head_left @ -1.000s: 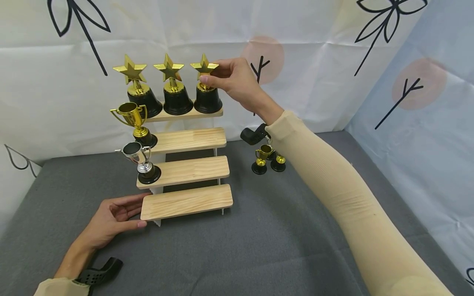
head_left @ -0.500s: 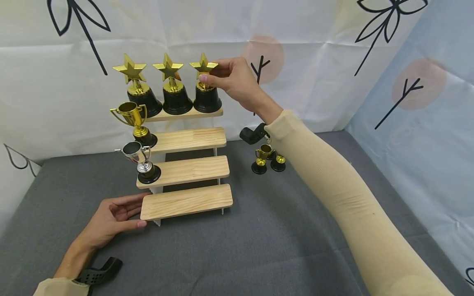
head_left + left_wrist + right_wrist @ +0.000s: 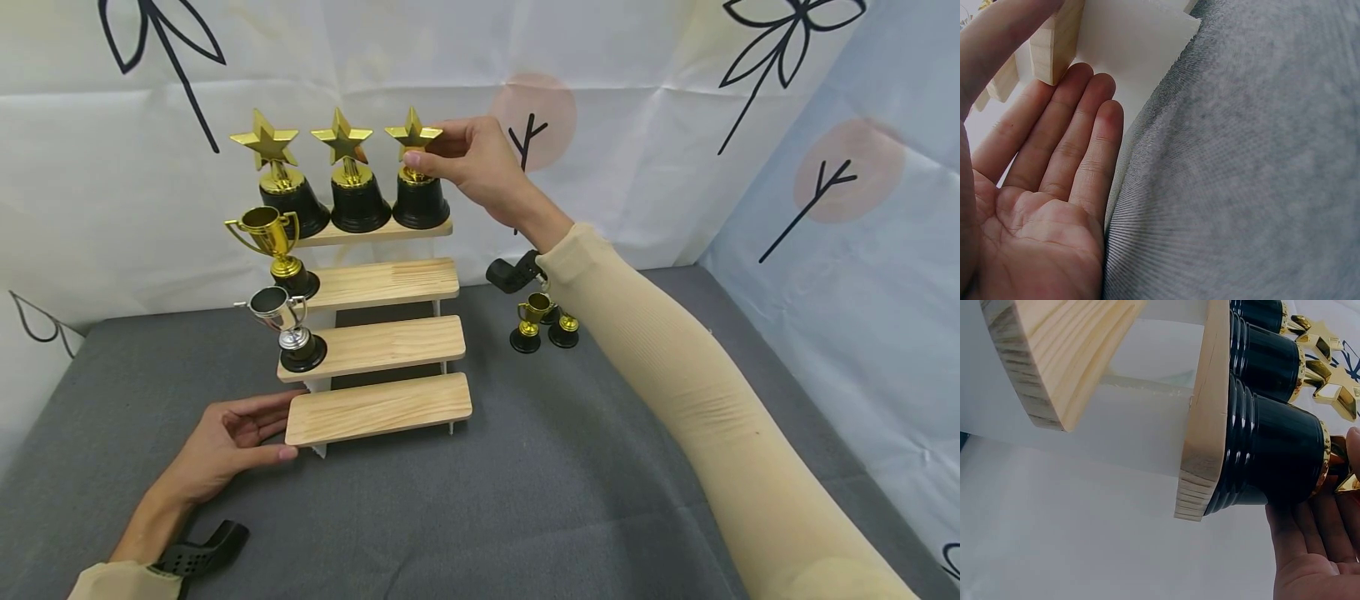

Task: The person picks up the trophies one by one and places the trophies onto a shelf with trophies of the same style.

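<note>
While our right hand [image 3: 474, 162] reaches up to the top step of the wooden stand [image 3: 378, 343], its thumb and fingers pinch the star trophy [image 3: 417, 179] just under the gold star, on the right end of that step. We see the trophy standing upright with its base flat on the wood, just beside the middle star trophy [image 3: 350, 182], and a third star trophy [image 3: 281, 183] stands at the left end. It has a shiny gold star on a short gold stem and a ribbed black bell-shaped base, which the right wrist view shows seated at the very edge of the board. Our left hand [image 3: 225, 446] lies palm up and relaxed on the grey cloth [image 3: 525, 500], fingers straight, touching the left end of the lowest step, gripping nothing.
</note>
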Action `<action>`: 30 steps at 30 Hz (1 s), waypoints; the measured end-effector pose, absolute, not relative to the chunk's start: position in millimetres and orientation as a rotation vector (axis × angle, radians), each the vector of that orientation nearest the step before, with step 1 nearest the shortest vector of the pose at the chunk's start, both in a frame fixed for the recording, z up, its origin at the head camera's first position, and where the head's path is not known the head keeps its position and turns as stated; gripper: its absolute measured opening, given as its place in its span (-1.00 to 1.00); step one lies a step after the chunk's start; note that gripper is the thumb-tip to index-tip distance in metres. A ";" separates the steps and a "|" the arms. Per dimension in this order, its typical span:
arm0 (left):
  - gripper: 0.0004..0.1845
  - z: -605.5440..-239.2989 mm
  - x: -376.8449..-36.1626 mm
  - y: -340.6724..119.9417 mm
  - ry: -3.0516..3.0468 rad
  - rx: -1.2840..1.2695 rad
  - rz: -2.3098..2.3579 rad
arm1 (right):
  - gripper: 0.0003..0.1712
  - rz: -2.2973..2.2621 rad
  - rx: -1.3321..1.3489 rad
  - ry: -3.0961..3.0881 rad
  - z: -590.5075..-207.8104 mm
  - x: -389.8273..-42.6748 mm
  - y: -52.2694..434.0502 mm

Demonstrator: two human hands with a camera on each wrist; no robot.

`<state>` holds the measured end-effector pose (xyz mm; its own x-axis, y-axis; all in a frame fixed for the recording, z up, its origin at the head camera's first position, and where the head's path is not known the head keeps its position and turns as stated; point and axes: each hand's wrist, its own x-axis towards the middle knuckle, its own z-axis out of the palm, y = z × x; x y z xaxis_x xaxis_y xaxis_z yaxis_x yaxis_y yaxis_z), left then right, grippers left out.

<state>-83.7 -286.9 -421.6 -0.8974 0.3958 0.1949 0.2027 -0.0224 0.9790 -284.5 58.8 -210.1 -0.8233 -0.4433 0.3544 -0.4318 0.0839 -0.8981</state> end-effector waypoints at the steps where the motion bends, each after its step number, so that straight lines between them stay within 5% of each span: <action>1: -0.29 -421.6 -83.8 -286.8 2.090 0.648 2.052 | -0.67 -1.908 -0.927 2.302 -210.1 -284.4 58.7; 30: -0.31 -422.1 -83.7 -286.4 2.102 0.642 2.048 | -0.63 -2.078 -0.864 2.190 -210.7 -278.2 75.9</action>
